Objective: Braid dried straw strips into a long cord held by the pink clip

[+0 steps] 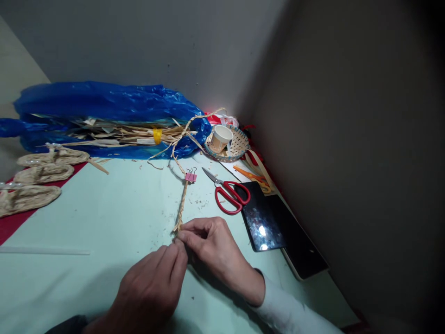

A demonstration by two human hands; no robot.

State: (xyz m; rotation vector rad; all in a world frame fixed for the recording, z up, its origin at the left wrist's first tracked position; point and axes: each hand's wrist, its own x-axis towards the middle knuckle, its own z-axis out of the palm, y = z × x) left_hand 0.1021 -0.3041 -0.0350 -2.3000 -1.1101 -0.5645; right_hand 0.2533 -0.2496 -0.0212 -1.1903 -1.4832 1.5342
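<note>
bag (104, 104) blue | scissors (231, 195) red-handled | clip (190, 176) pink | table (104, 208) pale green

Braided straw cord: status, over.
Left hand and right hand both pinched on near end of braided straw cord. Pink binder clip clamped farther up. Red scissors alongside, apart.

Table (104, 218): braided cord (181, 204) lay at centre, running away from both hands, a binder clip (190, 176) on it midway. Left hand (153, 287) and right hand (212, 246) met at its near end. Scissors (227, 192) lay right of the clip; tablet (264, 218) further right. Behind: plastic bag (104, 111) with straw bundle (132, 134); basket (238, 146) holding a cup (220, 138). Far left: woven sandals (38, 176).
</note>
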